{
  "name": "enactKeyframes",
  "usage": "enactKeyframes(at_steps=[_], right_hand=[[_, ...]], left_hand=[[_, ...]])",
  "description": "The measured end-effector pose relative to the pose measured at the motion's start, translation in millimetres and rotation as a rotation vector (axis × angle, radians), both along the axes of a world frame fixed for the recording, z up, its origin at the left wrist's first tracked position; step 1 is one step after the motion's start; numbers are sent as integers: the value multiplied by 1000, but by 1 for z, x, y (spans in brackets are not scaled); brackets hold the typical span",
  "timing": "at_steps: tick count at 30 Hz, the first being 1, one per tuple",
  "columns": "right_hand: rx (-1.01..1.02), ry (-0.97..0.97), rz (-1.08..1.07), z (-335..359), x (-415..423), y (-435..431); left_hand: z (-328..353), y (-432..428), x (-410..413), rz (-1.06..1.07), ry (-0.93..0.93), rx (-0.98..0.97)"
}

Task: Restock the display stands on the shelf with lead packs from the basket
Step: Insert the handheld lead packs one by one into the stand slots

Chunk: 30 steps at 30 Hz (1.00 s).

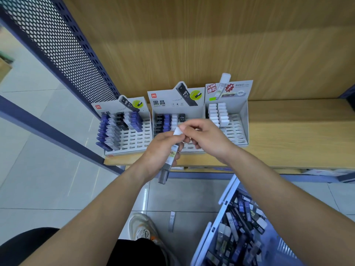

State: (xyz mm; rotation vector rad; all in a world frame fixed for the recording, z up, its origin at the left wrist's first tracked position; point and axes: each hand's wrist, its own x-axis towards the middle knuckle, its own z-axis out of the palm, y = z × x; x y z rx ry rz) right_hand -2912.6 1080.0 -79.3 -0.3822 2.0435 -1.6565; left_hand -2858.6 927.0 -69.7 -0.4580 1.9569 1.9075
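— Now, gripping one lead pack [164,172] in the left hand [160,150], wrapped round its middle, white cap [177,130] up, just in front of the middle display stand [172,101] and over the front edge of the shelf [288,131]. Pinching the cap end with the right hand [208,139], thumb on top.

— Looks risky?

— Could pop the cap with that pinch and scatter leads over the floor [48,169]. Could also slip straight down, with nothing under the lower end but tiles. Already one stray pack [172,221] lying down there beside a shoe [142,227].

— Heading for which stand?

— Judging by the white cap, probably belongs in the right display stand [244,112], not the middle one, so easy to slot into the wrong grid. Might knock over the standing rows too, reaching in with both forearms this close.

— Running the count, then?

— Three display stands side by side on the shelf. Two hands, both on the same pack. One pack in hand, one on the floor. One basket [228,191] at lower right, heaped with packs, far too jumbled to number. Two columns of white-capped packs in the right stand. Left display stand [138,139] partly filled, many slots toward its right and front bare. Exact tallies in the stands not readable from here.
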Motion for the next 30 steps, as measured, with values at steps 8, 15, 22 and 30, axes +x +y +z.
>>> enactKeyframes(at_steps=[8, 15, 22, 30], right_hand=[[-27, -62, -31, 11, -14, 27], [289, 254, -351, 1, -46, 95], [613, 424, -218, -30, -61, 104], [627, 444, -177, -42, -59, 104]], left_hand=[[2, 5, 4, 75, -51, -16], [-15, -3, 0, 159, -120, -62], [-23, -2, -2, 79, -94, -46], [-25, -8, -2, 46, -16, 37]])
